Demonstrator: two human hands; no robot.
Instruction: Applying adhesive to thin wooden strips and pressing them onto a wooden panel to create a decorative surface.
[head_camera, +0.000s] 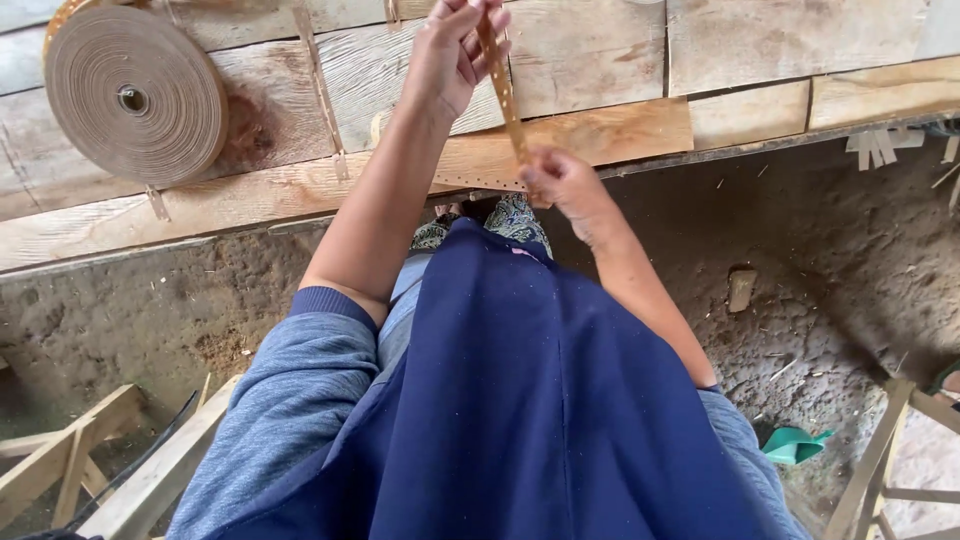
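Evenly lit by soft daylight, with faint shadow under the far planks (600, 140), no glare, sharp centre, slight bending toward the edges.

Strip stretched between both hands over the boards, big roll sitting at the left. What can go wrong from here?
1. The perforated strip is stretched between the left hand and right hand; it could slip from either pinch or tear at its holes.
2. The roll lies on uneven planks; a tug might shift it if the strip comes off it, which I cannot tell.
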